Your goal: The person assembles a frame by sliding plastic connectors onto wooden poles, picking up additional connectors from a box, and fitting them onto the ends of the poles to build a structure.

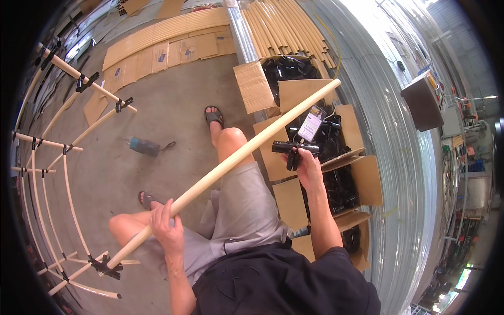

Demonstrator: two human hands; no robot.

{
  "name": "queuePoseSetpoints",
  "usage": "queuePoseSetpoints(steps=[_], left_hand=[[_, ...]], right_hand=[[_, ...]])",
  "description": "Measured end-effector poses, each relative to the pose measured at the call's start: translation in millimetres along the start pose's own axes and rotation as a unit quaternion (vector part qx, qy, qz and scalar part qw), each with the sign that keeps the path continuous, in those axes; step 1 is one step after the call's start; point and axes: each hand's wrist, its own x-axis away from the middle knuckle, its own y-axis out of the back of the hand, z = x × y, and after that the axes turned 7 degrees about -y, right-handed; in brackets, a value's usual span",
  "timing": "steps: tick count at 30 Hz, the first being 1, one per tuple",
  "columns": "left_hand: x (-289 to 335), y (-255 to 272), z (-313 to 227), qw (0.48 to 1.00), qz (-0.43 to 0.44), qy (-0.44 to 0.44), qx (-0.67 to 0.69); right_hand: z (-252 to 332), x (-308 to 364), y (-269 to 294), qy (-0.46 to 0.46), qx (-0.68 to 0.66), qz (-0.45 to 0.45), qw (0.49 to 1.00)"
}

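A long cream-coloured pipe (252, 149) slants across my lap, from the lower left up to the boxes on the right. Around its lower part my left hand (167, 226) is closed. At the pipe's lower end a black joint (109, 268) shows; whether the pipe sits inside it, I cannot tell. My right hand (308, 167) grips a black pipe connector (294, 149) with a branch pointing down, held over the open boxes and apart from the pipe. A frame (65, 178) of similar pipes and black joints stands at the left.
Several open cardboard boxes (294, 205) of black connectors line my right side. A phone (311, 126) with a cable lies on one. Beyond are long metal profiles (399, 210). More pipes (278, 26) lie ahead. A dark bottle (144, 146) rests on the concrete floor (168, 115).
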Motion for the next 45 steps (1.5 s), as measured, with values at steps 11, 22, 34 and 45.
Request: queuePoseSetpoints(steps=[11, 22, 34, 45], left_hand=[[-1, 1, 1, 1.0, 0.008, 0.006, 0.0], [5, 0, 6, 1.0, 0.012, 0.008, -0.002], [4, 7, 3, 0.999, 0.018, 0.038, 0.016], [8, 0, 6, 0.999, -0.024, 0.018, 0.035]], right_hand=[[15, 0, -20, -0.079, -0.094, -0.058, 0.991], [24, 1, -20, -0.069, -0.039, -0.063, 0.995], [21, -24, -16, -0.124, -0.072, -0.018, 0.99], [25, -18, 25, -0.071, 0.018, 0.062, 0.995]])
